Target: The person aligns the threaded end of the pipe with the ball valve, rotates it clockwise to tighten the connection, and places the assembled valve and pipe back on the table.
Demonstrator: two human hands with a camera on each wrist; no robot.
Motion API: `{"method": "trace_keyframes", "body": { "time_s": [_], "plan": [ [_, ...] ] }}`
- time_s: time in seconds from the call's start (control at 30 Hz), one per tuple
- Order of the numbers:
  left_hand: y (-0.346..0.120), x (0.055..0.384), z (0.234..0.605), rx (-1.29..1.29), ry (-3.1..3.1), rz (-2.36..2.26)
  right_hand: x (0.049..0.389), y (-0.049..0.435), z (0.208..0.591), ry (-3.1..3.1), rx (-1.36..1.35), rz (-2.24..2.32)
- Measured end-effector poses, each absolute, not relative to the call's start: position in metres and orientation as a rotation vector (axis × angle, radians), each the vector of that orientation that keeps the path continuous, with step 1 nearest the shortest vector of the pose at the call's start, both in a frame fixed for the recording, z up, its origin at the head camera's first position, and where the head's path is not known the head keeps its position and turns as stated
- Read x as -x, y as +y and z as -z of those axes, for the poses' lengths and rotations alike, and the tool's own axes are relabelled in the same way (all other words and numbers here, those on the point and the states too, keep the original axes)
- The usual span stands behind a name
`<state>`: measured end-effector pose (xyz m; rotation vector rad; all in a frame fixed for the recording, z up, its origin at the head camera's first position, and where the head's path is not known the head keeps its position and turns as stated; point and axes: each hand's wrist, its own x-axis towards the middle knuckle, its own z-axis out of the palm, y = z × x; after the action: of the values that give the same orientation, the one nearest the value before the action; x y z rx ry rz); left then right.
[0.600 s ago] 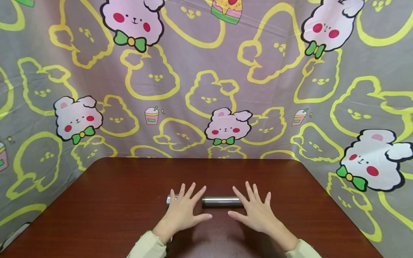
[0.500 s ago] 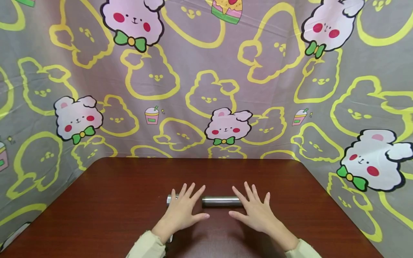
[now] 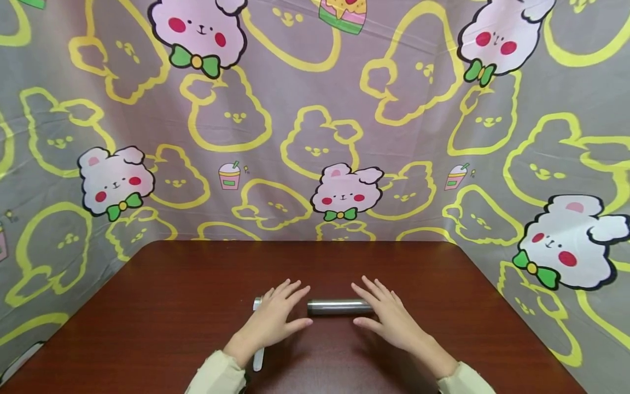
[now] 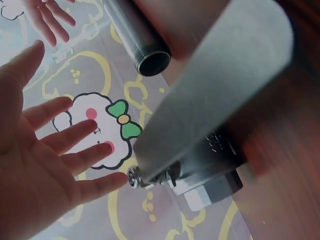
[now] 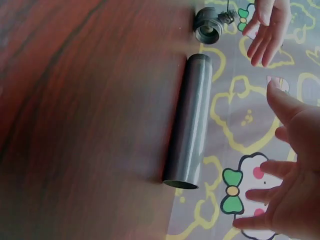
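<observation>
A steel pipe (image 3: 337, 307) with a threaded end lies crosswise on the table, its right end overlapped by my right hand (image 3: 394, 323). Left of the pipe, my left hand (image 3: 273, 317) hides most of a metal valve (image 3: 257, 303). The valve's flat lever handle (image 3: 258, 360) points toward me from under that wrist. In the left wrist view, a hex end and a round body of the valve (image 4: 207, 155) show beside the lever. Both hands hover with straight, spread fingers and hold nothing. Pipe and valve lie apart, seen also in the right wrist view.
The dark red-brown table (image 3: 197, 273) has rounded far corners. A grey curtain (image 3: 423, 137) printed with yellow outlines and white rabbits encloses its back and sides. A pale object (image 3: 22, 361) peeks past the table's left edge.
Both hands have turned slightly with their fingers drawn closer together. My left hand has shifted a little left, and more of the lever handle shows. Pipe and valve stay in place.
</observation>
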<state>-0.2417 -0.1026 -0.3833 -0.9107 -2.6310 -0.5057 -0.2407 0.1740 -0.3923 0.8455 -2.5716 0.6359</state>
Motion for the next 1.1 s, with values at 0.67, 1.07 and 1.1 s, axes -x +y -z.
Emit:
{"method": "trace_keyframes", "body": {
  "time_s": [0.67,1.07,1.1],
  "plan": [
    [-0.131,0.255,0.379,0.893,-2.690,0.737,0.256,0.186,0.401,-2.392,-1.012,-0.974],
    [-0.150,0.268,0.376,0.989,-2.651,0.851,0.257,0.190,0.403,-2.429,-0.974,-0.990],
    [-0.151,0.269,0.376,0.994,-2.650,0.861,0.256,0.191,0.403,-2.431,-0.968,-0.993]
  ]
}}
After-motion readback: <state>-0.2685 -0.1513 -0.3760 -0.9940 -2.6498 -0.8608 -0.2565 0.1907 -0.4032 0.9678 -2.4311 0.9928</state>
